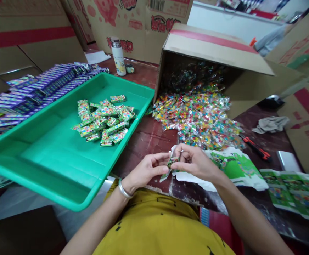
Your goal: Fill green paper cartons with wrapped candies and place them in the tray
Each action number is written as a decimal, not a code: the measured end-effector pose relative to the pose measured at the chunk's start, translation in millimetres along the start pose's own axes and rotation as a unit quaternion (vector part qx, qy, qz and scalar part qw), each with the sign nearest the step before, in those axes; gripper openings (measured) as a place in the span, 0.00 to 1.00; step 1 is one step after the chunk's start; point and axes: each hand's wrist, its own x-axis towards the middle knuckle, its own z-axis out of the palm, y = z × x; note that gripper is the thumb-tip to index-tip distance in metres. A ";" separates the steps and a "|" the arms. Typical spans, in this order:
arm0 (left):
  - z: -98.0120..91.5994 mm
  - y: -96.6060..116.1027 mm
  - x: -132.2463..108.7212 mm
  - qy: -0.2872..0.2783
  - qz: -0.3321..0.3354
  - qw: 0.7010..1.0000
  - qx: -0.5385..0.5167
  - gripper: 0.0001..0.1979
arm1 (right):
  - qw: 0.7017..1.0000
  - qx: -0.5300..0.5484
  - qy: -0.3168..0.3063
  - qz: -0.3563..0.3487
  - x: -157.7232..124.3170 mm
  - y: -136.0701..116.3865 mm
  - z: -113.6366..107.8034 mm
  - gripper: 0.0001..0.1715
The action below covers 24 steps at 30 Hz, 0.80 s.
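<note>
Between my two hands, over the table's front edge, is a small green packet (170, 165), tilted. My left hand (150, 169) pinches its left side with thumb and fingers. From the right, my right hand (193, 161) grips the upper part, its fingers curled. Beyond them, clear bags of colourful candy (197, 118) spill from a cardboard box (213, 44) lying on its side. The green tray (56, 131) at the left holds a pile of small green boxes (104, 120). Flat green printed pieces (234, 166) lie right of my hands.
Purple boxes (48, 83) are stacked behind the tray. A white bottle (118, 58) and a small cup (129, 68) stand at the back. At the right lie a red-and-black cutter (257, 148), a grey cloth (270, 124) and more green sheets (298, 193).
</note>
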 end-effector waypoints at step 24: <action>13.4 -5.9 -5.3 0.195 0.140 0.949 0.204 0.21 | 0.934 0.012 0.341 -0.109 15.3 36.0 55.9 0.08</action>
